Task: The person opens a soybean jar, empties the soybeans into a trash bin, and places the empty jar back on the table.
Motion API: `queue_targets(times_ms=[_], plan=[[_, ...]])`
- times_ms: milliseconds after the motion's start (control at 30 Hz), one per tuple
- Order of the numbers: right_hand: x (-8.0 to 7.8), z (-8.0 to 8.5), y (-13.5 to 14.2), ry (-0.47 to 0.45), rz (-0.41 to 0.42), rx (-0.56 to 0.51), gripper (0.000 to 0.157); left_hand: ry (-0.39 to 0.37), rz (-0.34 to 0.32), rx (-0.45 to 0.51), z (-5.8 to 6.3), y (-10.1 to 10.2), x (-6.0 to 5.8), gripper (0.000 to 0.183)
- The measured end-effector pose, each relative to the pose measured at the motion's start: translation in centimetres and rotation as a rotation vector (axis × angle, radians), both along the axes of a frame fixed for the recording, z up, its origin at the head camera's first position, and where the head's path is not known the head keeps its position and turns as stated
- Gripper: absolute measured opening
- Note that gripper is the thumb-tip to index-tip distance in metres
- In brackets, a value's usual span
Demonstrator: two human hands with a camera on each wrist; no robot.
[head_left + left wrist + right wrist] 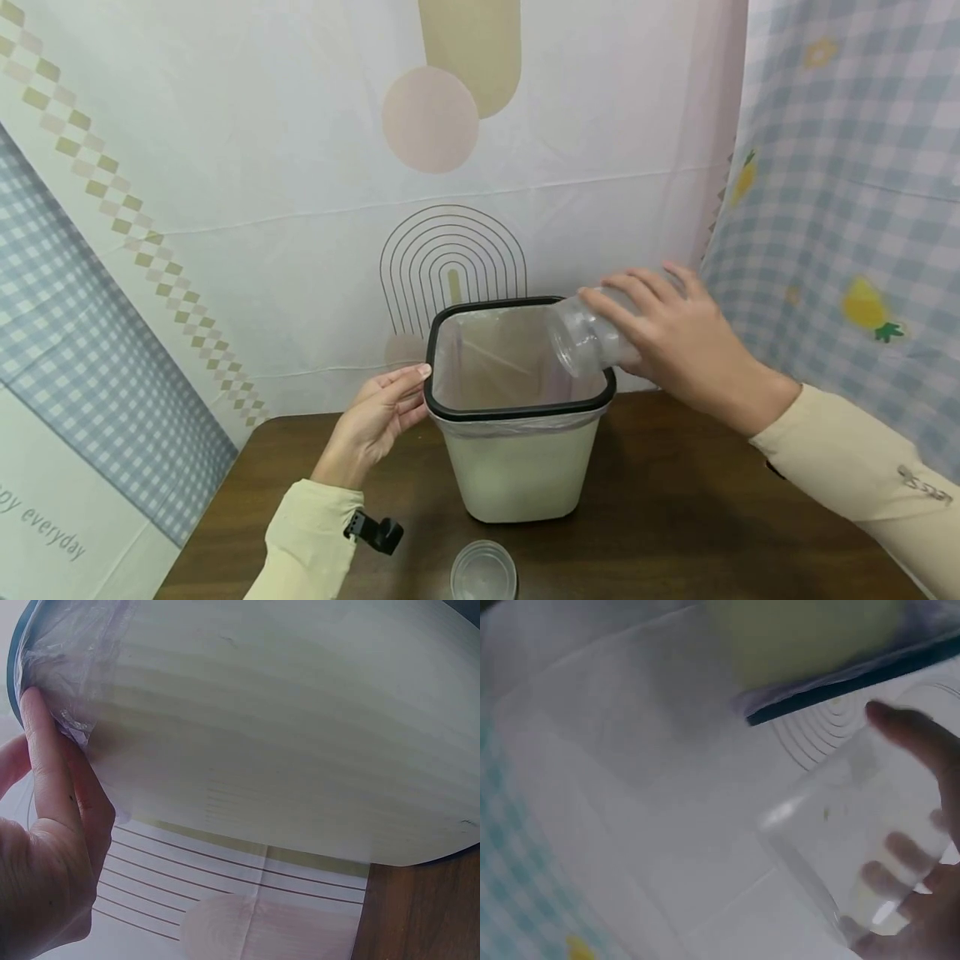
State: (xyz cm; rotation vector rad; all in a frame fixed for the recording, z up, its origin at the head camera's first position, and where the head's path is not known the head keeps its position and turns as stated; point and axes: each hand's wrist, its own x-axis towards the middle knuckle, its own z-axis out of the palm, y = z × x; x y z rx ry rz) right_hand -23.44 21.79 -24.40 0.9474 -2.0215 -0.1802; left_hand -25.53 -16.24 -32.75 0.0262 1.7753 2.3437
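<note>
A pale green trash can (525, 471) with a black rim stands upright on the table, lined with a clear plastic bag (480, 342). At its left edge my left hand (375, 421) pinches the rim, thumb on top and fingers under it. The left wrist view shows those fingers (49, 772) against the bag's folded edge. My right hand (671, 333) grips a clear jar (581, 337) tipped over the right side of the can, its mouth facing down and left. In the right wrist view, the fingers wrap around the transparent jar (825, 817), and no contents show there.
A round clear lid (483, 573) lies on the brown wooden table (697, 500) in front of the can. Behind the can hangs a patterned white cloth (300, 275). Checked cloth (825, 208) hangs along the right side, with more on the left.
</note>
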Motion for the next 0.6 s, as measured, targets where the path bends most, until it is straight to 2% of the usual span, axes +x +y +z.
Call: queue_targets(times_ms=[133, 200, 300, 467, 600], plan=[[1.7, -0.3, 0.3, -0.17, -0.002, -0.208, 0.107, 0.001, 0.001, 0.001, 0.0, 0.0, 0.0, 0.029], [2.9, -0.6, 0.2, -0.246, -0.015, -0.295, 0.11, -0.002, 0.004, 0.006, -0.1, 0.0, -0.1, 0.027], [5.1, -1.7, -0.4, -0.362, 0.013, -0.435, 0.112, -0.005, 0.007, 0.009, -0.1, 0.0, 0.0, 0.025], [8.9, -5.0, -1.9, -0.508, 0.087, -0.639, 0.112, 0.005, 0.013, 0.002, 0.2, -0.3, 0.0, 0.024], [10.8, -8.8, -3.0, -0.662, 0.171, -0.761, 0.109, 0.01, 0.029, -0.003, 0.2, -0.6, -0.1, 0.029]])
